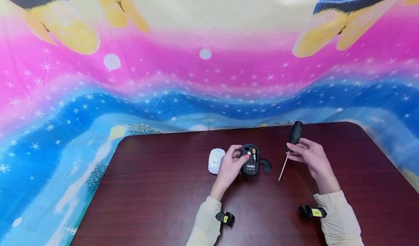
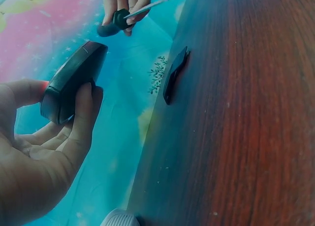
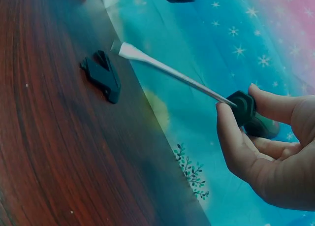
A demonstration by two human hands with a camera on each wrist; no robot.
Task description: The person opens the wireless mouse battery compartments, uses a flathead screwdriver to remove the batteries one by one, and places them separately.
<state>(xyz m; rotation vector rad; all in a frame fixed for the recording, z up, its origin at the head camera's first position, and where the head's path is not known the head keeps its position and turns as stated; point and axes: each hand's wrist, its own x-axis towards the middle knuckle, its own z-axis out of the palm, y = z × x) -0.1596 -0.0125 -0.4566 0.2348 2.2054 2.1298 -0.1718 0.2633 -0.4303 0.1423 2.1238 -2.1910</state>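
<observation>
Your left hand [image 1: 231,165] grips the black mouse [image 1: 250,169]; its cover [image 3: 105,79] is off, the battery [image 1: 254,152] still inside; your right hand [image 1: 311,158] holds a screwdriver [image 1: 295,133].

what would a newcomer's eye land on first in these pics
Probably the vivid pink-and-blue backdrop behind the dark table. Next, the black mouse in the left grip, its underside showing with the battery bay open. The screwdriver in the right grip, farther right, likely follows.

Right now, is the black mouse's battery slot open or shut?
Open: the slot shows uncovered in the black mouse, and a black cover lies on the table.
</observation>
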